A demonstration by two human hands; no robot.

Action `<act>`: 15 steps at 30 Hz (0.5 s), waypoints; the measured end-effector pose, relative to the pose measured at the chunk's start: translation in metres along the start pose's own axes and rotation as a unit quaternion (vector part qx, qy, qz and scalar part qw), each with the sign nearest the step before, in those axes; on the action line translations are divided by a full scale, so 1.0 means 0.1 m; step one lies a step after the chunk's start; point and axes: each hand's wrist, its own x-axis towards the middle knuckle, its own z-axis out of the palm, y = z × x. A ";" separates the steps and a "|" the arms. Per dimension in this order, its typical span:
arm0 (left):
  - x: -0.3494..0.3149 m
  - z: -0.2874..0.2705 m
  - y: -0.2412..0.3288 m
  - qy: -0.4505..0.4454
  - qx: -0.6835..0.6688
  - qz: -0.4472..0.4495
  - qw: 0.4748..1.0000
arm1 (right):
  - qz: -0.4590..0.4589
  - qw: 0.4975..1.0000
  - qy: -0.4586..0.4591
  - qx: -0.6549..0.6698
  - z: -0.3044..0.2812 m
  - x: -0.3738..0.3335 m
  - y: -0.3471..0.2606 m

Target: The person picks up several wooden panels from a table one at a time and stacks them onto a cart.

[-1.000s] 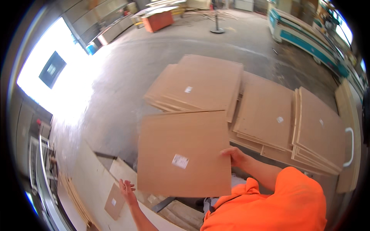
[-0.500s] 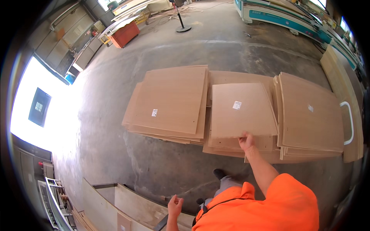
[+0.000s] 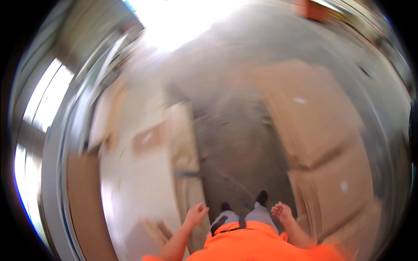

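My left hand [image 3: 198, 214] hangs over the edge of a long pale board stack [image 3: 139, 185] on the left, its fingers loosely bent and apart, with nothing in it. My right hand [image 3: 282, 212] is beside my right leg, close to the brown panel stack [image 3: 333, 182] on the right but apart from it. Its fingers are half curled, slightly apart, and hold nothing. A second brown panel stack [image 3: 309, 106] lies farther off on the right, a white label on its top. The picture is smeared by motion, so panel edges are hard to make out.
A small brown panel [image 3: 150, 138] with a white label lies on the pale boards. Wood strips [image 3: 156, 232] stick out near my left forearm. A brown board [image 3: 87, 204] stands at the far left. Concrete floor [image 3: 239, 152] runs between the stacks. A red box [image 3: 311, 11] is far right.
My right hand has let go of the top brown panel and come back beside my leg. My view has swung left, so the brown stacks now lie to my right and the pale boards to my left.
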 end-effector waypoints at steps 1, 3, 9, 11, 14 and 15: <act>-0.18 -0.14 0.09 -0.005 -0.031 -0.044 0.999 | 0.004 0.996 0.014 -0.084 0.34 -0.07 0.05; -0.46 -0.29 -0.12 0.073 -0.046 -0.017 0.996 | -0.015 0.980 -0.062 -0.186 0.83 -0.04 0.00; -2.22 -0.44 -1.72 0.494 -0.113 -0.227 0.831 | -0.100 0.874 -0.180 -0.440 2.34 -0.12 0.24; -2.71 -0.31 -2.18 0.570 -0.113 -0.363 0.728 | -0.124 0.820 -0.208 -0.518 3.11 -0.17 0.28; -3.46 0.14 -2.96 0.672 -0.002 -0.484 0.560 | -0.153 0.744 -0.291 -0.583 4.00 -0.03 0.97; -3.52 0.27 -3.09 0.663 -0.038 -0.531 0.526 | -0.167 0.708 -0.322 -0.606 4.30 0.10 1.21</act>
